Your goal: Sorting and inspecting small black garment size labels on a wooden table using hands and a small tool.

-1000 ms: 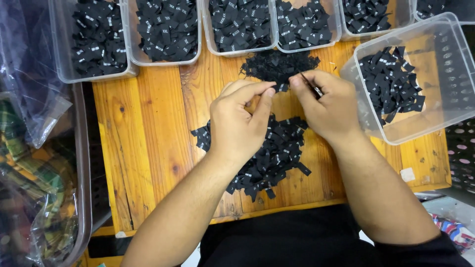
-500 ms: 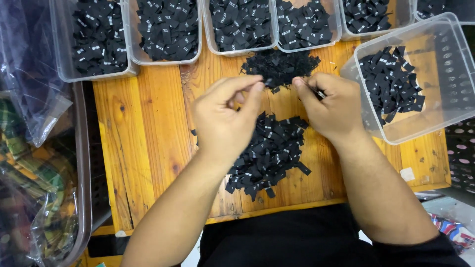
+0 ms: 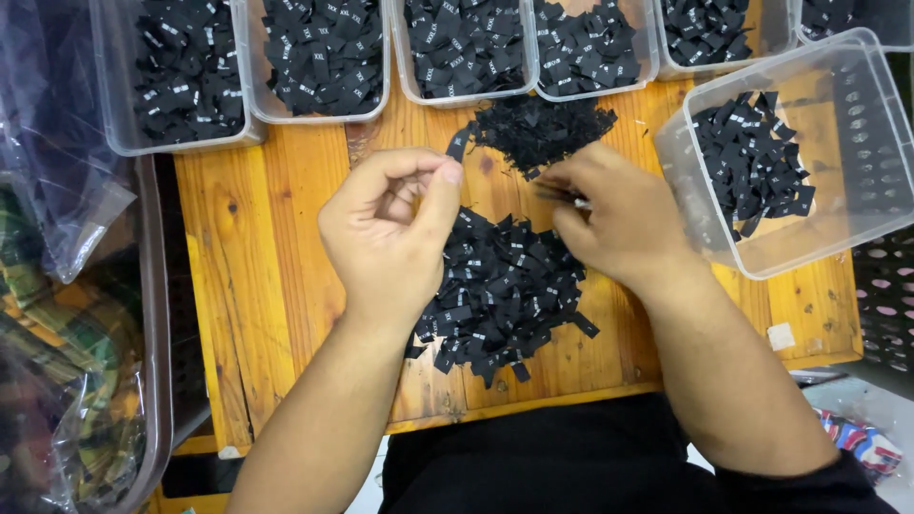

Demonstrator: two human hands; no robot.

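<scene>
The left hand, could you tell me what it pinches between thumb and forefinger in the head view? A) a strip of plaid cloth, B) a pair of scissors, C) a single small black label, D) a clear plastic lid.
C: the left hand pinches one small black label at its fingertips, raised above the pile of black labels on the wooden table.

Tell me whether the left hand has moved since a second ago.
Yes. The left hand, pinching a black label, has drifted left, away from the label pile.
</scene>
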